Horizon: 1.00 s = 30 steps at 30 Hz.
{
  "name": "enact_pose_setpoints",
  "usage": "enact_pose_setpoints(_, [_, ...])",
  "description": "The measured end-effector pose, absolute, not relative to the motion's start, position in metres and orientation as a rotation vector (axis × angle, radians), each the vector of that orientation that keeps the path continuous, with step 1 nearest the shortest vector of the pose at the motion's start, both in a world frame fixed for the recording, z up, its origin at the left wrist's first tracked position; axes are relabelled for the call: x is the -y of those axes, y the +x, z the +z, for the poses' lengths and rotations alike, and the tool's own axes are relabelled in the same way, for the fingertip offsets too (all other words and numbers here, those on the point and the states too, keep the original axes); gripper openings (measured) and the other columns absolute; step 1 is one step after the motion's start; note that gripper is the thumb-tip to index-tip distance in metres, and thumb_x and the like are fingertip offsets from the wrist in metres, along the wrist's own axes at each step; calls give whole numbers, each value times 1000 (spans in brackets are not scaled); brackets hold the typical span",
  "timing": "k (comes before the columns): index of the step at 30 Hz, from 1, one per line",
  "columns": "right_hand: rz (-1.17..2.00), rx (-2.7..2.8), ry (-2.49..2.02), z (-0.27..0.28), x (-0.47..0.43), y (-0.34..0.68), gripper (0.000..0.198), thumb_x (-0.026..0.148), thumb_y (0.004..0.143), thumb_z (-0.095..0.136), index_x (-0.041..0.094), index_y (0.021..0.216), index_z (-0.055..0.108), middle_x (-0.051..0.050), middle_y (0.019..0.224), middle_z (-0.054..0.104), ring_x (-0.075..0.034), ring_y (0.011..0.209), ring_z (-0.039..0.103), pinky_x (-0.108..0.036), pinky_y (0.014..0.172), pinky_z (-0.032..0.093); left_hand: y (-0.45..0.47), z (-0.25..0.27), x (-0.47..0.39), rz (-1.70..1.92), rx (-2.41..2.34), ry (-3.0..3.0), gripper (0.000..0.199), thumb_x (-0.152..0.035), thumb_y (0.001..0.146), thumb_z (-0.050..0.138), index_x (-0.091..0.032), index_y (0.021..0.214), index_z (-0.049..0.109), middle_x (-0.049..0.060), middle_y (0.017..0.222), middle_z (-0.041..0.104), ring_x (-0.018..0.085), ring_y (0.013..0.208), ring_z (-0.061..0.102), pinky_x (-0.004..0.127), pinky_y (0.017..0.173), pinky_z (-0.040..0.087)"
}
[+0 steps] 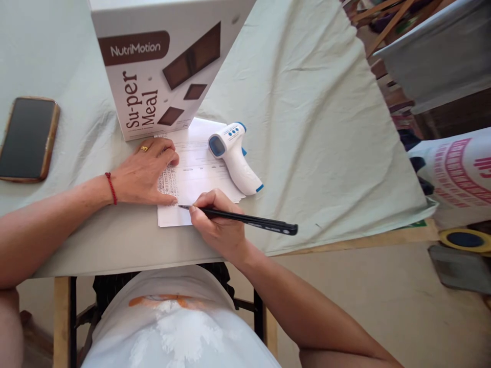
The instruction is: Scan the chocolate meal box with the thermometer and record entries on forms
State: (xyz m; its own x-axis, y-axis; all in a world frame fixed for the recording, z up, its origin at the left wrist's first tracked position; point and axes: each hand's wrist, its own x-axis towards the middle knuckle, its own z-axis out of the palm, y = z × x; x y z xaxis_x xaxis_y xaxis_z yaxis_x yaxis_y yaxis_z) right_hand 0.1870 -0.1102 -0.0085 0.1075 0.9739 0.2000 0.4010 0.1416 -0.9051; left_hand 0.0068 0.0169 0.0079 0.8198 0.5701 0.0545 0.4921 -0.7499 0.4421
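Note:
My right hand (220,222) is closed around a black pen (253,220), its tip touching the lower part of a sheet of paper (186,191). Dense handwriting runs along the sheet's left side. My left hand (148,171) lies over the paper's left edge, fingers spread and a little bent, holding nothing. Its thumb rests close to the pen tip. A white and blue infrared thermometer (236,158) lies on the right part of the papers. Just beyond my left hand stands a white and brown NutriMotion box (153,71), partly over the papers' upper edge.
A phone (27,138) in a brown case lies at the left of the table, which a wrinkled pale green cloth (299,128) covers. Past the table's right edge are a white bag (456,174) with red print and a roll of tape (466,239).

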Motion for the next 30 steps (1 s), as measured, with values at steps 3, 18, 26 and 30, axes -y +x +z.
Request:
enact_pose_setpoints(3, [734, 1449, -1421, -9, 110, 188, 13, 17, 75, 59, 23, 68, 50, 7, 54, 50, -9, 48, 43, -24, 49, 37, 7, 8, -17, 259, -798, 2583, 59, -46, 67, 77, -16, 112, 52, 19, 133, 50, 40, 128, 47, 54, 110, 40])
enact_pose_setpoints(18, [-179, 2033, -1084, 28, 51, 235, 22, 12, 96, 55, 24, 110, 66, -4, 96, 68, -18, 88, 67, -32, 79, 54, 5, 12, -18, 235, -825, 2568, 61, -48, 65, 80, -16, 109, 53, 19, 132, 51, 40, 126, 48, 54, 111, 39])
enact_pose_setpoints(26, [-461, 2413, -1252, 6, 13, 243, 31, 12, 102, 43, 23, 120, 66, -9, 105, 70, -22, 101, 56, -38, 91, 42, -3, 7, -22, 284, -850, 2567, 60, -48, 68, 77, -17, 113, 54, 18, 135, 50, 40, 128, 50, 57, 110, 42])
enact_pose_setpoints(30, [-466, 2388, -1186, -2, 19, 242, 36, 5, 98, 41, 24, 114, 68, -6, 104, 68, -20, 99, 55, -36, 93, 41, -4, 6, -20, 305, -841, 2612, 59, -47, 69, 77, -16, 113, 55, 19, 134, 51, 40, 127, 51, 58, 109, 43])
